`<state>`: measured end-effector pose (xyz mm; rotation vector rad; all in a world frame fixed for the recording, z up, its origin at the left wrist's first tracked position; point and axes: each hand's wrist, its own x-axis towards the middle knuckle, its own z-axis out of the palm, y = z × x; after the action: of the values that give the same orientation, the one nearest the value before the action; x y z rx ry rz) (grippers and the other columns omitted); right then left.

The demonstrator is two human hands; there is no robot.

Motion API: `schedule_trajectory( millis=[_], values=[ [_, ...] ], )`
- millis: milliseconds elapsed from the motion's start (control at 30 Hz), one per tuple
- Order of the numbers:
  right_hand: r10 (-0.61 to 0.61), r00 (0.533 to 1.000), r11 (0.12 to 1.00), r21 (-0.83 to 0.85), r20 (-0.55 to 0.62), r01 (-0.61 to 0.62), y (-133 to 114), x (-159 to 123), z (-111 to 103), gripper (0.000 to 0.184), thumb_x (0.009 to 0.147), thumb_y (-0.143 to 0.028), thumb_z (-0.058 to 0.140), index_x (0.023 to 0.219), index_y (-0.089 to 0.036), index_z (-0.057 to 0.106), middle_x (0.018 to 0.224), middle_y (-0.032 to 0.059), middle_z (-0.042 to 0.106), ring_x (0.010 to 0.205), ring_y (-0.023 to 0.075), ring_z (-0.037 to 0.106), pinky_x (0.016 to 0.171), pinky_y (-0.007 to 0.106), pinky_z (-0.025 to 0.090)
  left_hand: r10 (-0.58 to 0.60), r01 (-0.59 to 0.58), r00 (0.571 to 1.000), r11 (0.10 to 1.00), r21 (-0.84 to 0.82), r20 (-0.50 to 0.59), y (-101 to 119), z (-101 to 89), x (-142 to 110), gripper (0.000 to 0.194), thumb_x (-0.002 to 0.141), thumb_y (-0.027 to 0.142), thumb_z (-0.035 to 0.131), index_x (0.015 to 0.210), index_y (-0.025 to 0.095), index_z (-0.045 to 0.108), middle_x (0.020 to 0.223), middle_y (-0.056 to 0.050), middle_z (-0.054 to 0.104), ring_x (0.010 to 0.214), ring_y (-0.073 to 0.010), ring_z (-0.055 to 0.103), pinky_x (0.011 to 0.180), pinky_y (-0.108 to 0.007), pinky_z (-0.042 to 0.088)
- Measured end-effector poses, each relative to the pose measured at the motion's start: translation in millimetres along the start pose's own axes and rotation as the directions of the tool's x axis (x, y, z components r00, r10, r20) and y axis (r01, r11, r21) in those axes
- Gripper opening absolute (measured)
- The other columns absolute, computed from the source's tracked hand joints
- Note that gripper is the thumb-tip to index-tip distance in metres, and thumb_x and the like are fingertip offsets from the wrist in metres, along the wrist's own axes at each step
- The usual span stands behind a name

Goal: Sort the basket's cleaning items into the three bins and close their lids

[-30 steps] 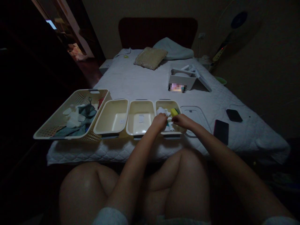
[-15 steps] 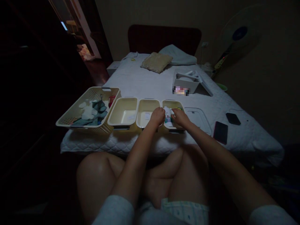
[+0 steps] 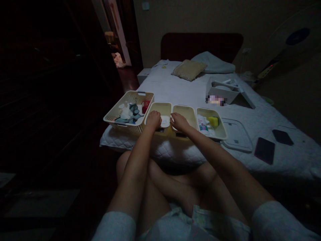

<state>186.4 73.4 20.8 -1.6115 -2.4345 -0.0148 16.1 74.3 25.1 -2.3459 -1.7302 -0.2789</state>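
Observation:
Three cream bins stand side by side at the bed's near edge. My left hand [image 3: 153, 119] rests with curled fingers on the near rim of the left bin [image 3: 162, 107]. A white patch lies in that bin just beside the hand. My right hand [image 3: 179, 122] lies with bent fingers on the near rim of the middle bin [image 3: 187, 112]. It is too dark to see what either hand holds. The right bin [image 3: 222, 132] holds a white bottle [image 3: 202, 123] and a yellow sponge [image 3: 213, 121].
A perforated cream basket [image 3: 117, 113] of cloths and small items stands left of the bins. A clear lid [image 3: 237, 137] and two dark phones [image 3: 265, 150] lie to the right. Farther back are an open white box [image 3: 220, 90] and pillows [image 3: 188, 69]. My bare knees are below.
Both hands have left the right bin and moved left to the left and middle bins. The view has swung left, so the bed sits further right.

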Motion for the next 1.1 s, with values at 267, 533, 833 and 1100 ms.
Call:
schedule_trajectory(
  millis=[267,533,833,1100],
  values=[
    [-0.159,0.987,0.987,-0.014,0.037,0.159,-75.7,42.1,14.7,0.034,0.086,-0.023,0.04,0.116,-0.01,0.049,0.115,0.0161,0.056,0.104,0.0236,0.052,0.089,0.031,0.038,-0.2,0.199,0.979,0.98,0.024,0.043,-88.9,9.9,-34.6,0.031,0.085,0.021,0.036,0.101,0.007,0.058,0.102,-0.016,0.059,0.104,-0.0239,0.052,0.09,-0.033,0.039],
    [-0.228,0.973,0.974,0.01,0.044,0.228,-125.9,88.4,30.7,0.033,0.085,-0.021,0.039,0.114,-0.01,0.051,0.112,0.0161,0.057,0.101,0.0241,0.053,0.087,0.031,0.038,-0.289,0.287,0.957,0.957,0.053,0.034,-157.9,15.5,-40.7,0.027,0.084,0.022,0.039,0.102,0.01,0.055,0.105,-0.015,0.058,0.106,-0.024,0.051,0.091,-0.033,0.04],
    [-0.207,0.976,0.978,0.049,0.064,0.204,-167.4,137.4,60.2,0.031,0.085,-0.024,0.04,0.112,-0.012,0.05,0.114,0.0156,0.055,0.101,0.0238,0.053,0.082,0.031,0.043,-0.387,0.394,0.919,0.911,-0.121,0.075,-222.7,41.7,-23.7,0.035,0.082,0.026,0.044,0.112,0.01,0.05,0.114,-0.014,0.055,0.111,-0.0216,0.05,0.094,-0.03,0.039],
    [-0.183,0.976,0.982,0.07,0.118,0.176,-186.8,169.3,83.2,0.03,0.085,-0.025,0.042,0.11,-0.012,0.051,0.112,0.0149,0.056,0.099,0.0242,0.055,0.081,0.032,0.045,-0.429,0.445,0.895,0.866,-0.225,0.12,-235.5,61.2,-19.5,0.04,0.079,0.027,0.049,0.115,0.009,0.049,0.115,-0.016,0.056,0.111,-0.0232,0.052,0.093,-0.03,0.041]
  ],
)
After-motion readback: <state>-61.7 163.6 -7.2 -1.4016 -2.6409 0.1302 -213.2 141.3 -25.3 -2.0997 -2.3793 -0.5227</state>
